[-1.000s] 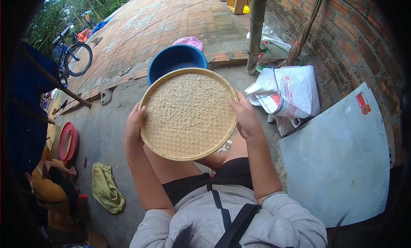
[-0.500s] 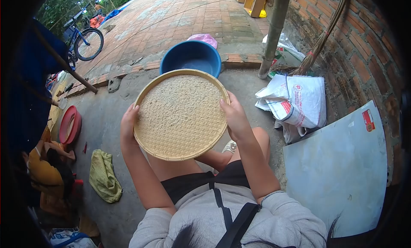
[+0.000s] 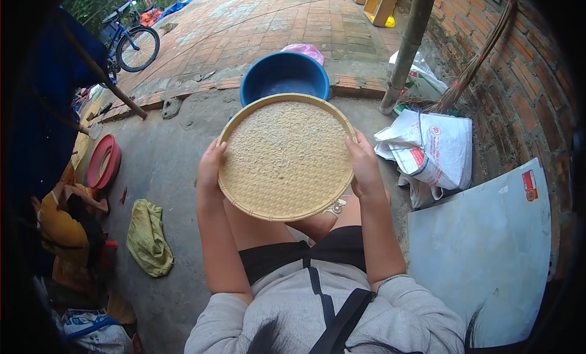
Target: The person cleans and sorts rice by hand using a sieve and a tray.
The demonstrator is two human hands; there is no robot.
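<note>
A round woven bamboo winnowing tray (image 3: 268, 208) is held above my lap between both hands. Pale grain (image 3: 287, 134) covers most of it, thinning toward the near edge where the weave shows. My left hand (image 3: 211, 167) grips the left rim, thumb on top and fingers beneath. On the opposite rim my right hand (image 3: 367, 167) is closed the same way. Just beyond the tray's far edge stands a blue basin (image 3: 284, 73), its near side partly hidden by the tray.
White sacks (image 3: 448, 149) and a metal sheet (image 3: 482, 250) lie on the right, near a bamboo post (image 3: 410, 48) and a broom (image 3: 470, 73). At left are a green sack (image 3: 148, 238), a red basin (image 3: 104, 161) and a seated person (image 3: 64, 226). A bicycle (image 3: 134, 48) stands farther back.
The tray has moved slightly right in view and sits more level between my hands. The grain has spread toward the near and right parts of the tray. The view has shifted a little.
</note>
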